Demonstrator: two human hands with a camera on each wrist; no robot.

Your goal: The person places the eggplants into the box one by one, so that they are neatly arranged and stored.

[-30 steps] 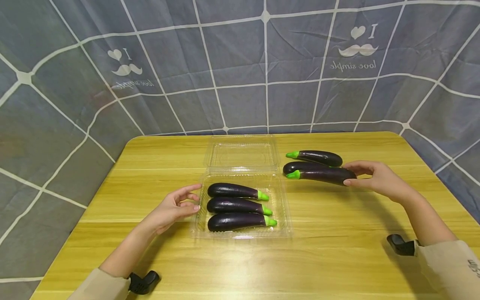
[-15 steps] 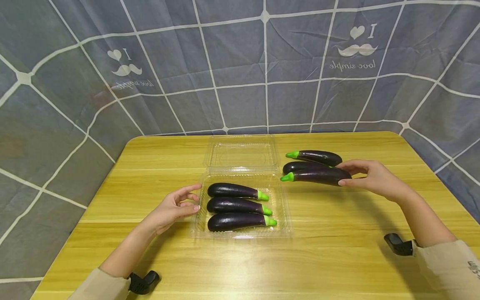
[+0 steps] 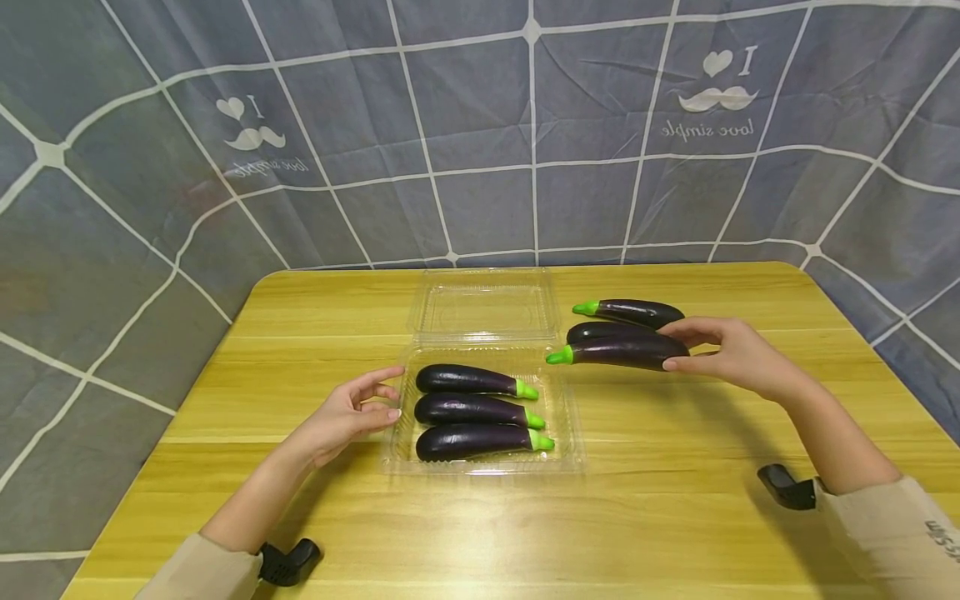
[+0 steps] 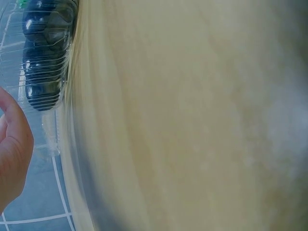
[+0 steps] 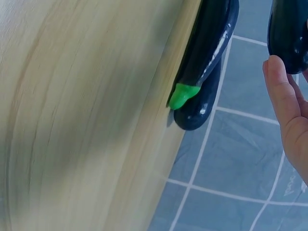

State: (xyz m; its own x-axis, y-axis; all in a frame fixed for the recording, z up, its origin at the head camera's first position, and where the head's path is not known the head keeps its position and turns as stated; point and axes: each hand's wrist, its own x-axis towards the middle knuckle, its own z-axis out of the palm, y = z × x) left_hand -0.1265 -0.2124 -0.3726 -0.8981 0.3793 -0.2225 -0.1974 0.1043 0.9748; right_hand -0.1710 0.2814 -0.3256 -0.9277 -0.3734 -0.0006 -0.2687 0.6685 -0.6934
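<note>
Between both hands [image 3: 347, 421] [image 3: 731, 357], three eggplants [image 3: 468, 410] in a container [image 3: 480, 467]

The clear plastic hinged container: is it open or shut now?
Open. In the head view, the container's transparent rectangular lid is folded back beyond its base, leaving three glossy purple eggplants uncovered.
</note>
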